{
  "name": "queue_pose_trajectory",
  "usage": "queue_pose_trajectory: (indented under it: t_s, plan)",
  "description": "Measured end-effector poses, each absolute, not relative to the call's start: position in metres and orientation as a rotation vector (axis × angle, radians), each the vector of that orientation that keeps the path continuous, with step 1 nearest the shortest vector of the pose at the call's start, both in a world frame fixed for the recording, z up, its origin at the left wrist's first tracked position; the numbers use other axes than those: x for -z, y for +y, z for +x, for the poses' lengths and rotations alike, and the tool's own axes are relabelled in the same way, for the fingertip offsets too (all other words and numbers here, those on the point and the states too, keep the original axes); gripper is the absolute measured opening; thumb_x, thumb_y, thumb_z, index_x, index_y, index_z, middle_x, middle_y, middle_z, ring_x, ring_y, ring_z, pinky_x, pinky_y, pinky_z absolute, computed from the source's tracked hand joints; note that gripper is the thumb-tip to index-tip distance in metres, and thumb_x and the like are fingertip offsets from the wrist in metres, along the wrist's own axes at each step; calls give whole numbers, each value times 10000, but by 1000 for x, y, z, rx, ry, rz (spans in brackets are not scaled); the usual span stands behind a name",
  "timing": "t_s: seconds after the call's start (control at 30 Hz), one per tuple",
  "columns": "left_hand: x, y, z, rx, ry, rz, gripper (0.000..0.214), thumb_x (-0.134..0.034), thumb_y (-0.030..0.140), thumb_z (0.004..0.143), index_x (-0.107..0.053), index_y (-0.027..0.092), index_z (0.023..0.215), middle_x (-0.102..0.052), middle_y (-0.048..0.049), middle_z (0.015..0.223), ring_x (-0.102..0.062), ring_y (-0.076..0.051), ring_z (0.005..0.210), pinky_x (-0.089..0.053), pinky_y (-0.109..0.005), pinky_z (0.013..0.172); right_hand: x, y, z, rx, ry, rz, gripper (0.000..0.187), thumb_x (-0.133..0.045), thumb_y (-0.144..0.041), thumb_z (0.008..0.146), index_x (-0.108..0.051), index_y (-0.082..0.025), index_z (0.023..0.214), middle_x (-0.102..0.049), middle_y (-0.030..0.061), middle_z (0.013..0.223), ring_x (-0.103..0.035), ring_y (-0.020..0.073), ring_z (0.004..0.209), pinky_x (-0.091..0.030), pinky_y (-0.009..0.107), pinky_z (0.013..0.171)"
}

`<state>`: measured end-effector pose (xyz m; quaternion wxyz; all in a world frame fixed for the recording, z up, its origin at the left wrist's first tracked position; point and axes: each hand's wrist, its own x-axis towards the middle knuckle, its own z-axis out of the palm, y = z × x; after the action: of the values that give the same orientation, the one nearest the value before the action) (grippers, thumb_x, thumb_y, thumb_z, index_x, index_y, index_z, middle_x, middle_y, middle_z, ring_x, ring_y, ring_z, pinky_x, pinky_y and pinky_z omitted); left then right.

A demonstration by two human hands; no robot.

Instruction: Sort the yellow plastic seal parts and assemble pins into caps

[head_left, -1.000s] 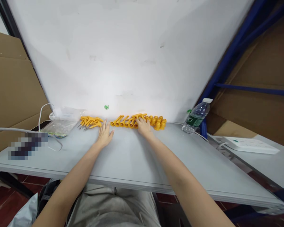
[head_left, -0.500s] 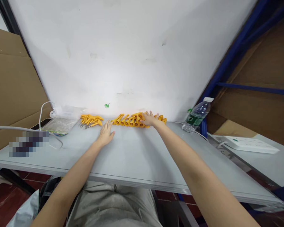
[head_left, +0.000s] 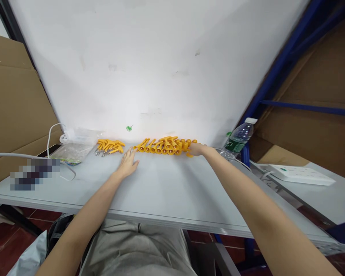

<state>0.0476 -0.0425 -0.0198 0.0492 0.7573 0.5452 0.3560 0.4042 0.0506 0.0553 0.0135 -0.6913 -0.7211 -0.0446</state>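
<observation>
A row of several yellow plastic parts point(head_left: 163, 146) lies along the far edge of the grey table point(head_left: 166, 191), against the white wall. My right hand point(head_left: 197, 149) reaches to the right end of that row, fingers curled over the last yellow pieces there. My left hand point(head_left: 128, 163) rests flat on the table with fingers spread, just in front of the row's left end, holding nothing. A second small heap of yellow parts with metal pins point(head_left: 109, 147) lies further left.
Clear plastic bags point(head_left: 74, 147) and a white cable point(head_left: 53, 132) sit at the far left. A plastic water bottle point(head_left: 238, 139) stands at the right end of the table. A white power strip point(head_left: 299, 174) lies on the neighbouring surface. Cardboard sheets flank both sides.
My right hand slid rightward along the yellow row, from its middle to its right end. The left hand stayed where it was on the table.
</observation>
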Motion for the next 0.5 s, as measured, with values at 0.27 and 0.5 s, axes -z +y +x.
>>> queue_pose_trajectory:
  t_s: [0.27,0.5]
  plan:
    - [19,-43,47,-1053,1646,2300,584,-523,268,860,-384,204,1424,-319,-164,1534,-308,-325,1418,-316,-550,1121,-52,33,408,-39,-2217,-2167,241,-594,-168,773,-633,-154,1010,-616,140,1088,-587,251,1004,-457,313,816]
    - [14,-48,49,-1003,1666,2263,601,-524,248,855,-370,206,1434,-305,-160,1543,-288,-327,1429,-286,-545,1141,-27,26,403,8,-1952,-2063,267,-543,-157,815,-564,-114,1078,-490,195,1265,-508,287,1167,-456,349,874]
